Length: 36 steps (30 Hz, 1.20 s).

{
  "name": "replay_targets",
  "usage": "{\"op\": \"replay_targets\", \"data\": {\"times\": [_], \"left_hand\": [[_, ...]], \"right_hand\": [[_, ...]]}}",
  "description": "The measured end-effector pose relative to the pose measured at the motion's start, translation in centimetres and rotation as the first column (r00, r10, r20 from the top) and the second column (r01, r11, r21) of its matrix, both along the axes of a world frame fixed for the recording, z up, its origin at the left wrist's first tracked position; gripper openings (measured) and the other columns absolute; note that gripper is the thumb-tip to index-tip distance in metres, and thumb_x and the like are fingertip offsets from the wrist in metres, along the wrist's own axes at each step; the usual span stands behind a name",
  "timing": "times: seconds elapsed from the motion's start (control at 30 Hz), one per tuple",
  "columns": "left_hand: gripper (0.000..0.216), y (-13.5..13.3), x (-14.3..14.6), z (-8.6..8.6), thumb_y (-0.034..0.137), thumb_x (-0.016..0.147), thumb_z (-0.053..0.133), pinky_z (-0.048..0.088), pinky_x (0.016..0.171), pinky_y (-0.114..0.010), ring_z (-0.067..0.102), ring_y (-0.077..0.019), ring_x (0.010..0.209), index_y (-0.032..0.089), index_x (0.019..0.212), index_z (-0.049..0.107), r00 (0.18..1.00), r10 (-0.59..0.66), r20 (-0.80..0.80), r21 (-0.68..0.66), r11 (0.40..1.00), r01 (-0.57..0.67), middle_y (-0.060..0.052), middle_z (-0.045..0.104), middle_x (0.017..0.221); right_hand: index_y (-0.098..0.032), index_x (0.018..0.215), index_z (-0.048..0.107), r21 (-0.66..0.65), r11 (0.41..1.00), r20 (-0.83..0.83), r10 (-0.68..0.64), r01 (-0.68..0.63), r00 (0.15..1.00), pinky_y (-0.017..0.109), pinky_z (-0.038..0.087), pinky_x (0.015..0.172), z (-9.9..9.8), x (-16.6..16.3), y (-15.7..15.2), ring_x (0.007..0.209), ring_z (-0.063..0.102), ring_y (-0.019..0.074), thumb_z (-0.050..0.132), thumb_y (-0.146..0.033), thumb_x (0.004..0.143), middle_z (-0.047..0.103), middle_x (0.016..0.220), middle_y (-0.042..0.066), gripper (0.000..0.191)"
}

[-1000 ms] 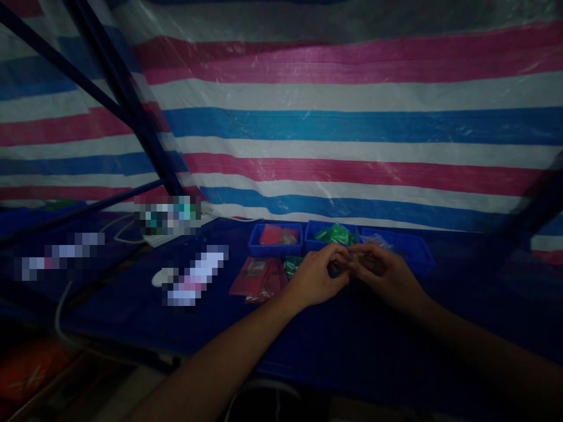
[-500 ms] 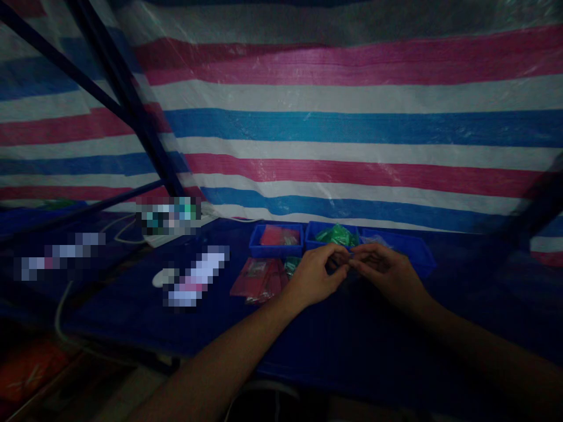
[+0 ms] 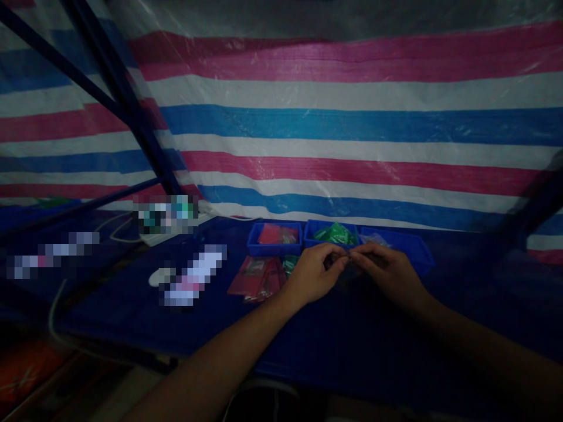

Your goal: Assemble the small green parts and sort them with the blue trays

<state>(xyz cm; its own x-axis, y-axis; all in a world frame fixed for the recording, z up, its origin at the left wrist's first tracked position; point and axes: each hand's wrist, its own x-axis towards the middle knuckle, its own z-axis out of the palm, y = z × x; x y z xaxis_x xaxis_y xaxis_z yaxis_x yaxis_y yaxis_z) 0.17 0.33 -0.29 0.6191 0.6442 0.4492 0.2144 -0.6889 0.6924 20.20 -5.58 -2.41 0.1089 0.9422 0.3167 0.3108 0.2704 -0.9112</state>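
Note:
My left hand [image 3: 317, 271] and my right hand [image 3: 390, 271] meet fingertip to fingertip above the blue table [image 3: 334, 340]. Both are pinched closed around something too small and dark to make out. Just behind them stands a blue bin [image 3: 308, 242] with green plastic bags [image 3: 338, 232] in it. To its right a lower blue tray [image 3: 416, 252] holds a clear plastic bag [image 3: 375, 239], partly covered by my right hand. Red plastic bags [image 3: 255, 275] lie flat left of my left hand, with a small green packet [image 3: 290, 265] beside them.
Another blue bin [image 3: 275, 249] holds red bags. Further left are a white round object [image 3: 161, 276], a blurred-out strip [image 3: 196, 276] and a white power strip [image 3: 153, 237] with cables. A blue metal frame [image 3: 147, 146] rises before a striped tarp wall [image 3: 352, 129].
The fingers of both hands have closed slightly more tightly together at the tips. The whole view has shifted a little; the bins and bags stay where they were.

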Motion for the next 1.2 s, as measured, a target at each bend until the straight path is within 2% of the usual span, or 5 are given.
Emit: {"op": "replay_targets", "data": {"times": [0.33,0.57,0.87,1.03,1.2], "left_hand": [[0.011,0.2,0.0,0.0,0.023,0.092,0.066,0.049,0.073,-0.026,0.067,-0.0157,0.08,0.017,0.096,0.074,0.999,0.032,-0.012,-0.045,0.998,-0.032,-0.002,0.076,0.091],[0.023,0.0,-0.1,0.3,0.027,0.095,0.068,0.052,0.074,-0.027,0.072,-0.0166,0.084,0.018,0.115,0.072,0.999,0.0,0.05,-0.174,0.985,0.009,-0.004,0.08,0.1],[0.032,0.6,0.1,-0.5,0.018,0.089,0.071,0.054,0.078,-0.029,0.073,-0.0164,0.085,0.019,0.121,0.065,0.991,-0.007,0.135,-0.297,0.954,0.047,-0.006,0.079,0.102],[0.033,0.9,0.1,-0.8,0.015,0.083,0.072,0.052,0.075,-0.026,0.066,-0.0126,0.078,0.018,0.115,0.065,0.993,-0.006,0.119,-0.23,0.972,0.034,-0.001,0.072,0.089],[0.025,0.4,-0.1,-0.4,0.018,0.087,0.068,0.05,0.069,-0.024,0.061,-0.0116,0.073,0.018,0.112,0.065,0.997,-0.034,0.065,-0.141,0.989,0.043,0.001,0.066,0.085]], "right_hand": [[-0.027,0.107,0.078,-0.041,0.996,-0.093,0.081,-0.085,0.992,0.033,0.058,0.078,0.0,0.0,0.0,0.085,0.073,0.0202,0.08,-0.043,0.086,0.079,0.099,0.004,0.027],[-0.026,0.102,0.079,-0.012,1.0,-0.072,0.018,-0.019,0.997,0.033,0.055,0.07,0.2,0.2,0.1,0.069,0.069,0.0182,0.074,-0.045,0.09,0.073,0.074,0.0,0.023],[-0.026,0.11,0.077,0.004,0.999,-0.094,0.034,-0.034,0.995,0.035,0.06,0.071,-0.2,0.3,0.2,0.072,0.072,0.0188,0.081,-0.043,0.084,0.079,0.093,0.004,0.031],[-0.026,0.105,0.078,0.027,0.999,-0.03,0.024,-0.023,0.999,0.037,0.063,0.078,0.0,-0.1,0.0,0.083,0.076,0.0221,0.083,-0.043,0.082,0.079,0.098,0.005,0.029],[-0.028,0.106,0.077,0.028,0.998,0.037,0.046,-0.047,0.998,0.039,0.063,0.082,-0.2,-0.2,-0.2,0.089,0.077,0.024,0.078,-0.041,0.087,0.079,0.103,0.005,0.023]]}}
